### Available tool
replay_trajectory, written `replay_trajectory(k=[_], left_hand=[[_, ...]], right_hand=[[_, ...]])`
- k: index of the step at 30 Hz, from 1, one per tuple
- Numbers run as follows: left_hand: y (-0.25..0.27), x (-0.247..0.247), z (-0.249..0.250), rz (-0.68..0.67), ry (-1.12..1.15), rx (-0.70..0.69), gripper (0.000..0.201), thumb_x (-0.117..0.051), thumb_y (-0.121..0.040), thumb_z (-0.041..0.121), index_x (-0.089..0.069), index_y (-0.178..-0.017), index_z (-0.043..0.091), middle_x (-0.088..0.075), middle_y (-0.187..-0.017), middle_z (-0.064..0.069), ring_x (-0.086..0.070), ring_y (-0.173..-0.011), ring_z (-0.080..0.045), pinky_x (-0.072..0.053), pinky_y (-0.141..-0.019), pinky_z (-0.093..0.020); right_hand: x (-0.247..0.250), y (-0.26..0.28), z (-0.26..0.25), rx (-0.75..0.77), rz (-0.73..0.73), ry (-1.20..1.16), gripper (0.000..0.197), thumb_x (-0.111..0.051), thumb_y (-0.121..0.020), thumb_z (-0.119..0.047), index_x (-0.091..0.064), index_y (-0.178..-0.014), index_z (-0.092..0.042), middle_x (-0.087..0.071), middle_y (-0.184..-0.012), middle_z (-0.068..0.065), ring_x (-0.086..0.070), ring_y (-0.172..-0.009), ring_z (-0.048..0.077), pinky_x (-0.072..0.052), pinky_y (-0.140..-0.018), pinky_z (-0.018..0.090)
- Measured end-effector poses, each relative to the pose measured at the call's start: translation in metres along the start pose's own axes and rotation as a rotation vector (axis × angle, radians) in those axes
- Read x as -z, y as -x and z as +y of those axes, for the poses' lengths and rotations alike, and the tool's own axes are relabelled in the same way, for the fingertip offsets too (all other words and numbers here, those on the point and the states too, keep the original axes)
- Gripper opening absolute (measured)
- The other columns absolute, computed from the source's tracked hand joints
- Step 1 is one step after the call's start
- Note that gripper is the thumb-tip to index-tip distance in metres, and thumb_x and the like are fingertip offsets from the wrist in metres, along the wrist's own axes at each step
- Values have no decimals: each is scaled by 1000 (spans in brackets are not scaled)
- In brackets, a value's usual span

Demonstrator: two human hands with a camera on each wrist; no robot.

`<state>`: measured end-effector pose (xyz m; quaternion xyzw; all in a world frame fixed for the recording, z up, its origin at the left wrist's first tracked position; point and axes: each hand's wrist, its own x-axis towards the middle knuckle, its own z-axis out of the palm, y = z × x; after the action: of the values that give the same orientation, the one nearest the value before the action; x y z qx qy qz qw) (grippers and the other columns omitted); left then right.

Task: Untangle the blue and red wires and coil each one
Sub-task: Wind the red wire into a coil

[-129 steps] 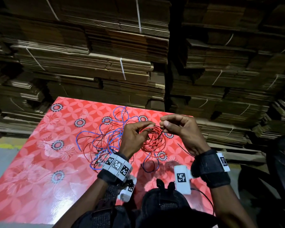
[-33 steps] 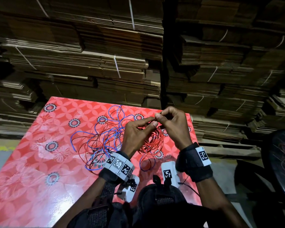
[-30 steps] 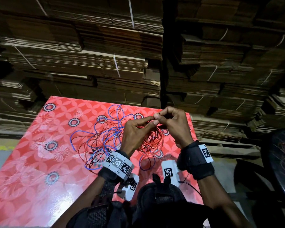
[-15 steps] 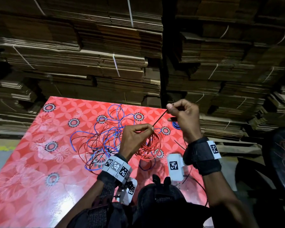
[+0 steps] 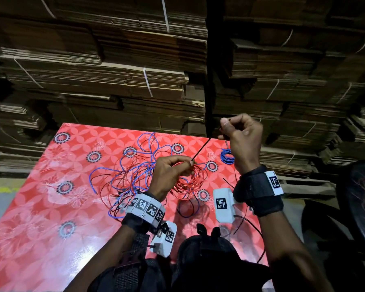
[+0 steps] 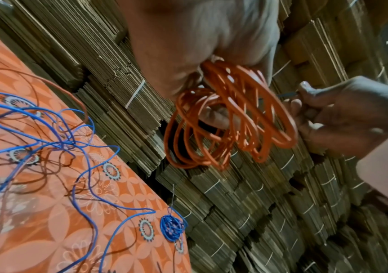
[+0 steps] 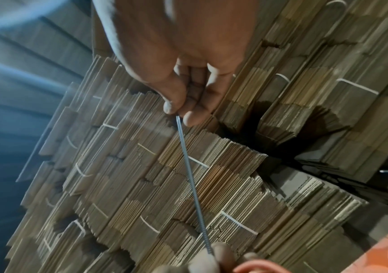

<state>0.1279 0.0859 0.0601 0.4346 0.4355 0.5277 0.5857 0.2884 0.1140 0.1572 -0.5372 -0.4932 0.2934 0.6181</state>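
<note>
My left hand (image 5: 187, 165) grips a red wire coil (image 5: 188, 183) above the red floral table (image 5: 51, 207). From that grip a thin dark strand (image 5: 201, 149) runs taut up to my right hand (image 5: 223, 130), which pinches its end between thumb and fingers. The left wrist view shows the red wire coil (image 6: 230, 118) hanging from my curled fingers (image 6: 213, 115). In the right wrist view the strand (image 7: 188, 166) looks grey and thin. A loose tangle of blue and red wire (image 5: 131, 171) lies left of the coil. A small blue coil (image 5: 227, 157) rests near the table's far right edge.
Tall stacks of strapped flat cardboard (image 5: 135, 70) rise right behind the table's far edge. A dark round chair (image 5: 358, 197) stands at the right. Loose wire ends (image 5: 188, 207) trail toward me under my wrists.
My right hand has pulled up and to the right, away from the left hand, drawing the strand taut. The left hand stays on the red coil. The small blue coil has come into view.
</note>
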Motion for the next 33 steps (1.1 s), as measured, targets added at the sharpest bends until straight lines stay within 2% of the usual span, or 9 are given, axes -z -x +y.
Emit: replay_trajectory(k=[3,6,10,14,20,23,27,29,33], left_hand=[[0,-1,0,32,60,31,9,-65,-84,-6,-72,-82,0,-66,-74,-19,-66,-54,-19,-53,-57,-24],[3,-1,-2,76,118,80,10,-64,-85,-6,-71,-81,0,-67,-65,-11,-65,-52,-18,-52,-53,-23],[2,0,-2,118,168,114,10,-64,-85,-6,-71,-81,0,-68,-64,-8,-65,-52,-18,-52,-51,-21],[-2,-1,1,137,180,125,11,-61,-86,-6,-71,-83,-1,-68,-64,-8,-65,-53,-18,-51,-51,-20],[-3,4,3,177,216,143,14,-59,-85,-8,-69,-80,-2,-68,-66,-12,-64,-53,-19,-53,-52,-21],[-3,3,2,179,223,141,16,-58,-84,-9,-70,-78,-1,-69,-67,-12,-62,-53,-18,-52,-52,-21],[-4,6,1,154,260,154,16,-59,-85,-8,-71,-80,2,-70,-73,-14,-66,-58,-19,-56,-59,-22],[-5,10,0,154,297,154,15,-60,-85,-8,-71,-82,1,-70,-77,-14,-67,-60,-19,-57,-59,-21],[-6,18,-8,137,328,152,12,-64,-86,-3,-72,-95,0,-72,-92,-17,-68,-71,-20,-57,-68,-25]], right_hand=[[-1,-4,1,-106,-15,-82,20,-69,-88,-1,-59,-73,-8,-62,-64,0,-61,-58,7,-53,-53,22],[1,-2,11,-202,-113,-66,6,-69,-90,-12,-64,-88,-8,-67,-71,3,-65,-66,12,-53,-54,24],[-4,21,35,-363,-263,-50,32,-69,-90,-24,-59,-117,-10,-74,-88,10,-67,-75,15,-52,-59,26],[-5,50,56,-422,-405,60,22,-68,-91,-26,-69,-107,-12,-70,-91,8,-61,-79,12,-48,-68,28],[0,65,65,-464,-525,62,24,-68,-91,-30,-73,-102,-9,-72,-89,-1,-64,-82,6,-53,-76,38],[-3,65,65,-495,-517,37,21,-67,-92,-26,-73,-101,-8,-73,-90,0,-64,-83,7,-51,-76,38],[-13,71,71,-612,-496,-71,29,-61,-95,-29,-72,-102,-3,-72,-107,17,-59,-92,23,-43,-80,38],[-17,79,72,-639,-487,-130,27,-56,-98,-28,-71,-106,-6,-73,-103,13,-62,-91,21,-46,-83,36],[-26,90,76,-477,-392,-173,26,-51,-101,-14,-66,-118,-1,-72,-107,11,-67,-97,20,-52,-86,30]])
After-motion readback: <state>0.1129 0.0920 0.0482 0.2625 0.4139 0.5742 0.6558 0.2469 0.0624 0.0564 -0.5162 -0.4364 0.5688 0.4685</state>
